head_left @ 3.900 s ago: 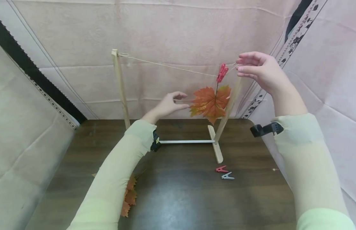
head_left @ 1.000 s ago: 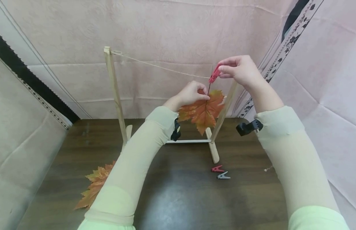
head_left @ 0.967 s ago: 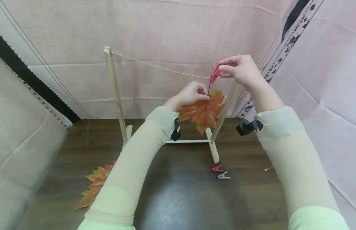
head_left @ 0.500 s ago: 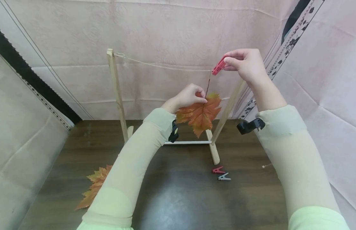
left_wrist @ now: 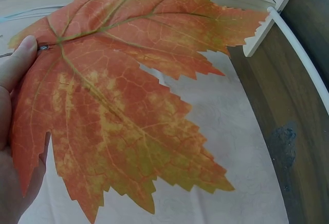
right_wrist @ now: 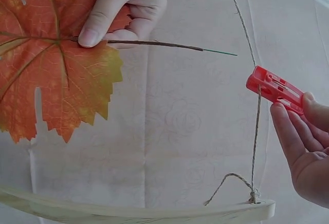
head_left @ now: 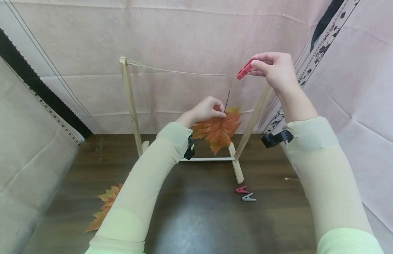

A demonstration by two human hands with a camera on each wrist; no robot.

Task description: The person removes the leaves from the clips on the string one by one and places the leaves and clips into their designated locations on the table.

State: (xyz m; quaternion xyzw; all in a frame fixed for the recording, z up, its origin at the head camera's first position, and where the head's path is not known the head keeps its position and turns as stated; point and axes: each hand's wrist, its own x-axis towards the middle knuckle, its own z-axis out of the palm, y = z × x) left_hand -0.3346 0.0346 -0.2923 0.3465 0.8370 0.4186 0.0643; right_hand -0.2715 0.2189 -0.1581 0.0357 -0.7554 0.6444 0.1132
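An orange artificial maple leaf hangs below the string, pinched at the base of its stem by my left hand. In the left wrist view the thumb lies on the leaf next to the stem. My right hand grips a red clothespin up at the string. The right wrist view shows the string meeting the nose of the clothespin. The stem, green at its tip, points toward the clothespin and ends apart from it.
A wooden post stands at left and another post at right, joined low by a white rod. On the table lie a red clothespin, a grey-blue clothespin and more leaf, partly behind the left sleeve.
Earlier the leaf hung from the clothespin and my left hand was off it. Both hands then took hold; the stem has come out of the clothespin, the leaf moving down and left.
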